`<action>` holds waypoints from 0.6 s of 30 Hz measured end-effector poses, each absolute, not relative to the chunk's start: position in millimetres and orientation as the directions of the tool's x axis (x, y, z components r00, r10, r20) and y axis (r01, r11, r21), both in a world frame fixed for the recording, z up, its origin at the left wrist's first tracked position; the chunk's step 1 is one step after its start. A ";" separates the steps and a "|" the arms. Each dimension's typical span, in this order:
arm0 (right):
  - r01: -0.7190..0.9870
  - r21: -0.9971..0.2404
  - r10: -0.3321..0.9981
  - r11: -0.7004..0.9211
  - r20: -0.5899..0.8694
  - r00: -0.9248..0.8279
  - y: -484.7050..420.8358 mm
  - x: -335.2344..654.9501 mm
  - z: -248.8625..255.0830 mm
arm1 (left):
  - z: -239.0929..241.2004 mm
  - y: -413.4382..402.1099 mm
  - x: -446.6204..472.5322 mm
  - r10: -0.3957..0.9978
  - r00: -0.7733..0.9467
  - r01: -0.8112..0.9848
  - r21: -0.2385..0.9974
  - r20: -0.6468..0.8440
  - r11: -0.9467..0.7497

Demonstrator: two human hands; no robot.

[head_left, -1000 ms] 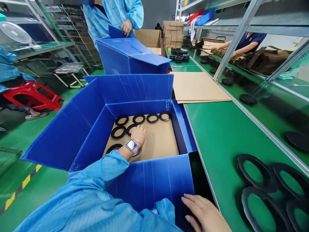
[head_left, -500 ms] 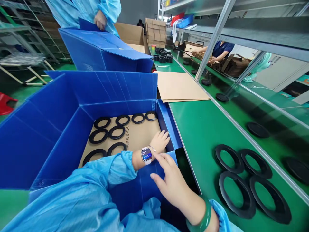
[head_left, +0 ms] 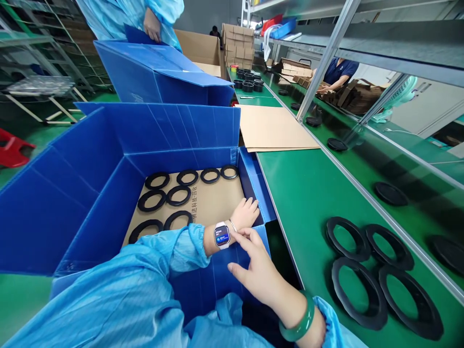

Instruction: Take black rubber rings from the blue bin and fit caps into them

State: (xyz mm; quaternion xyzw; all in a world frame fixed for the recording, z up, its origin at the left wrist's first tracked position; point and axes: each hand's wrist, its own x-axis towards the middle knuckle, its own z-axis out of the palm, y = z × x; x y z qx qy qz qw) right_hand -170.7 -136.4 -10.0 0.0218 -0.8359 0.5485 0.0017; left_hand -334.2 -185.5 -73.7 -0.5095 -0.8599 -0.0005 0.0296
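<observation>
In the open blue corrugated plastic box, black rubber rings lie in rows on its brown cardboard liner. My left hand rests loosely spread on that liner; my right hand, fingers extended and empty, touches the left wrist. I judge a sleeve drag could knock rows crooked; four more rings wait on the green bench

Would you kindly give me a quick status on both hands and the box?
Left hand empty, inside blue box by its right wall. Right hand empty, fingertips at the watch. Eight black rings on the cardboard liner.
</observation>
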 end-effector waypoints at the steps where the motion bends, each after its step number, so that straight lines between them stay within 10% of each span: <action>1: -0.031 -0.914 -0.045 0.404 0.014 -0.999 -136.3 -169.8 -10.5 | -73.5 -186.3 -334.9 0.874 -0.484 0.874 -0.026 0.049 0.486; 13: -0.101 -0.575 -0.063 0.812 0.086 -0.994 -104.9 -113.0 -13.3 | -62.9 -233.7 -352.3 0.750 -0.655 0.749 0.054 -0.092 0.660; 18: -0.236 -0.332 -0.168 0.913 0.220 -0.961 -77.8 -75.9 -35.2 | -59.4 -338.8 -411.9 0.349 -0.899 0.350 0.044 -0.263 0.936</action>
